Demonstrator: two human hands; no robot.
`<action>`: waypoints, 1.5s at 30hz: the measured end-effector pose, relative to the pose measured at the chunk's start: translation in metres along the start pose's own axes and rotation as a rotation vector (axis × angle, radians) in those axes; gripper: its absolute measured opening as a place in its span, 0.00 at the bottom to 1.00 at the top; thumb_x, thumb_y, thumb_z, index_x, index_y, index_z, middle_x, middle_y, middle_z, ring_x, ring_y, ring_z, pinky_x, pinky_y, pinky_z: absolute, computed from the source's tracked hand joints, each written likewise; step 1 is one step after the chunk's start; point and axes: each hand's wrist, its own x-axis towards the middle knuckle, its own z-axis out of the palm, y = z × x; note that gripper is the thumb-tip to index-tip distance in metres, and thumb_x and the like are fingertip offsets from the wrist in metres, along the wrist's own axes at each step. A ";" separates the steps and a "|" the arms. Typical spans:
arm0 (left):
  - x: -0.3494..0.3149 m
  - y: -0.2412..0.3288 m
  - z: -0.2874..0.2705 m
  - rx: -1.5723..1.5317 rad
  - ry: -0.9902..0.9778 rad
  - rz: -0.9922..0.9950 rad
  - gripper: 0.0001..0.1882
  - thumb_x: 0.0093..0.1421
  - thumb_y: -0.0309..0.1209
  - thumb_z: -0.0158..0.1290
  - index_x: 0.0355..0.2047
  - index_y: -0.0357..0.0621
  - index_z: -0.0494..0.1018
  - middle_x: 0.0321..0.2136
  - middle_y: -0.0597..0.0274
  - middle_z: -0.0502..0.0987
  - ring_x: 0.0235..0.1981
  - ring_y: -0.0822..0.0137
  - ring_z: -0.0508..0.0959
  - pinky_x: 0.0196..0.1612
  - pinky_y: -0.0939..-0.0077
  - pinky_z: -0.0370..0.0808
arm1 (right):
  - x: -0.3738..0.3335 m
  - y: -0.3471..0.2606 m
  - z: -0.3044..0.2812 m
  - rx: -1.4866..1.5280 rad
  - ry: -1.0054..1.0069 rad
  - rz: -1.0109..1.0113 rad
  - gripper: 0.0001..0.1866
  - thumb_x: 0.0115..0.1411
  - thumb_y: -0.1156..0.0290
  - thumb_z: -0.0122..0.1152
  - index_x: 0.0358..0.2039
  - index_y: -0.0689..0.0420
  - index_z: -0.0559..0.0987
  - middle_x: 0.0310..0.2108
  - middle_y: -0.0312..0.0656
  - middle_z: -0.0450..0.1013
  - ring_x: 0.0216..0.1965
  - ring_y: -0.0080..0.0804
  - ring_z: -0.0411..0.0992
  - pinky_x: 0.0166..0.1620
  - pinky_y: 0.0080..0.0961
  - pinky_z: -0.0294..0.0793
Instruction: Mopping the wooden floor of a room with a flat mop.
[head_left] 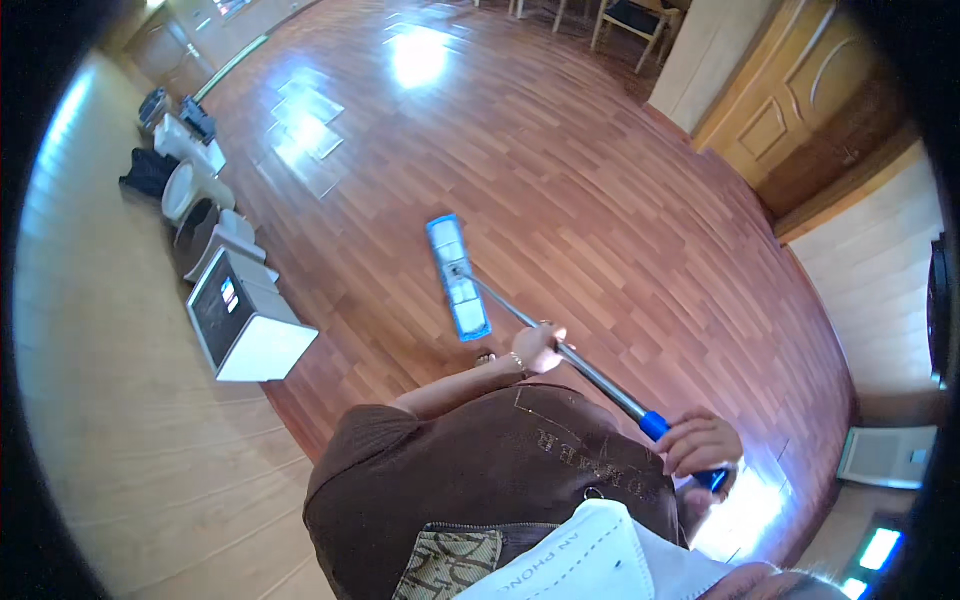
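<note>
1. You hold a flat mop [540, 330] with both hands, and the mop is the only thing in your grasp.
2. Your left hand [538, 348] is closed around the metal handle [590, 372] about halfway along its length, with the fingers wrapped over the pole.
3. Your right hand [702, 446] is clamped on the upper end of the handle, on the blue grip [655, 425]. The end of this grip shows just under your palm.
4. The two hands are apart from each other, and a bare part of the silver pole is between them.
5. The mop head [457, 277] is a long, narrow blue pad. It lies flat on the wooden floor [560, 150] in front of you, and the pole comes to it near the middle of the pad.
6. The handle runs at a slant from the pad up to your right hand, so it crosses in front of your body.
7. You wear a brown shirt [480, 470], and a white face mask [590, 560] shows at the lower edge of the view.
8. To your left, along the pale wall [100, 400], stands a row of things: a white box with a dark front [245, 320] is nearest, and behind it are some grey and white containers [200, 215]. All of them are well apart from the mop head.
9. To your right, a wooden door [800, 100] is in the far wall, and a white vent panel [885, 455] is low on the wall near your right hand.
10. At the top of the view, the legs of a wooden chair [630, 25] stand on the floor, far from the mop.
</note>
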 end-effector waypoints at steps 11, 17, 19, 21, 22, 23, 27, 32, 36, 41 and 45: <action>0.084 0.059 0.063 0.023 -0.550 0.594 0.09 0.48 0.36 0.55 0.20 0.47 0.68 0.21 0.56 0.73 0.25 0.51 0.77 0.27 0.54 0.73 | -0.032 -0.081 0.061 -0.595 0.319 0.336 0.11 0.54 0.62 0.64 0.29 0.57 0.77 0.31 0.46 0.77 0.35 0.44 0.76 0.37 0.39 0.72; 0.099 0.056 0.060 0.079 -0.553 0.700 0.07 0.44 0.34 0.55 0.16 0.48 0.69 0.19 0.57 0.74 0.23 0.52 0.78 0.26 0.54 0.75 | -0.025 -0.053 0.066 -0.473 0.455 0.201 0.14 0.54 0.56 0.65 0.26 0.53 0.77 0.27 0.40 0.77 0.29 0.37 0.77 0.34 0.33 0.72; 0.108 0.045 0.055 0.091 -0.501 0.655 0.07 0.45 0.34 0.55 0.17 0.47 0.70 0.19 0.56 0.73 0.24 0.52 0.78 0.27 0.54 0.75 | -0.017 -0.032 0.068 -0.439 0.432 0.108 0.11 0.53 0.60 0.66 0.29 0.53 0.77 0.28 0.41 0.77 0.30 0.38 0.77 0.34 0.35 0.72; 0.121 0.024 0.044 0.057 -0.478 0.600 0.06 0.45 0.33 0.55 0.18 0.46 0.70 0.19 0.55 0.73 0.26 0.52 0.78 0.28 0.55 0.75 | 0.005 -0.006 0.076 -0.465 0.562 0.055 0.09 0.53 0.62 0.65 0.28 0.53 0.77 0.28 0.41 0.77 0.30 0.39 0.76 0.34 0.35 0.72; 0.125 0.009 0.042 0.046 -0.462 0.515 0.06 0.45 0.32 0.54 0.18 0.45 0.70 0.20 0.55 0.74 0.26 0.52 0.78 0.29 0.56 0.75 | 0.025 0.005 0.083 -0.447 0.643 0.085 0.09 0.51 0.64 0.65 0.28 0.54 0.77 0.28 0.42 0.77 0.31 0.41 0.75 0.35 0.37 0.71; 0.137 -0.007 0.040 0.070 -0.428 0.508 0.06 0.45 0.33 0.54 0.18 0.46 0.69 0.20 0.56 0.74 0.27 0.52 0.77 0.28 0.56 0.75 | 0.033 0.017 0.078 -0.422 0.596 0.082 0.09 0.50 0.65 0.65 0.28 0.54 0.77 0.28 0.42 0.76 0.32 0.43 0.75 0.35 0.38 0.71; 0.172 -0.061 0.013 0.078 -0.268 0.379 0.05 0.44 0.34 0.54 0.20 0.50 0.72 0.20 0.56 0.75 0.27 0.50 0.79 0.26 0.56 0.75 | 0.059 0.083 0.083 -0.279 0.652 0.104 0.09 0.44 0.68 0.67 0.25 0.56 0.76 0.29 0.47 0.76 0.41 0.52 0.72 0.44 0.48 0.69; 0.195 -0.170 -0.025 0.231 -0.192 0.074 0.06 0.48 0.37 0.53 0.23 0.50 0.73 0.26 0.57 0.78 0.33 0.52 0.80 0.30 0.56 0.76 | 0.100 0.156 0.092 -0.287 0.384 0.287 0.11 0.42 0.73 0.66 0.28 0.55 0.76 0.38 0.46 0.75 0.49 0.52 0.69 0.51 0.48 0.67; 0.181 -0.241 -0.065 0.305 -0.140 -0.111 0.07 0.50 0.38 0.52 0.28 0.52 0.74 0.33 0.58 0.80 0.37 0.51 0.80 0.34 0.56 0.77 | 0.123 0.200 0.123 -0.277 0.234 0.370 0.14 0.44 0.73 0.69 0.33 0.53 0.77 0.42 0.43 0.74 0.53 0.47 0.69 0.54 0.43 0.65; 0.116 -0.292 -0.107 0.263 0.123 -0.282 0.04 0.49 0.33 0.54 0.26 0.52 0.72 0.32 0.58 0.79 0.33 0.48 0.80 0.31 0.56 0.75 | 0.153 0.221 0.134 -0.182 0.002 0.343 0.13 0.46 0.71 0.68 0.35 0.53 0.77 0.43 0.39 0.75 0.57 0.44 0.67 0.58 0.42 0.62; 0.066 -0.310 -0.135 0.267 0.170 -0.502 0.06 0.49 0.31 0.53 0.29 0.54 0.71 0.35 0.63 0.78 0.39 0.51 0.79 0.37 0.56 0.75 | 0.167 0.230 0.142 -0.110 -0.105 0.292 0.11 0.48 0.74 0.65 0.34 0.53 0.77 0.44 0.40 0.75 0.57 0.45 0.67 0.59 0.43 0.62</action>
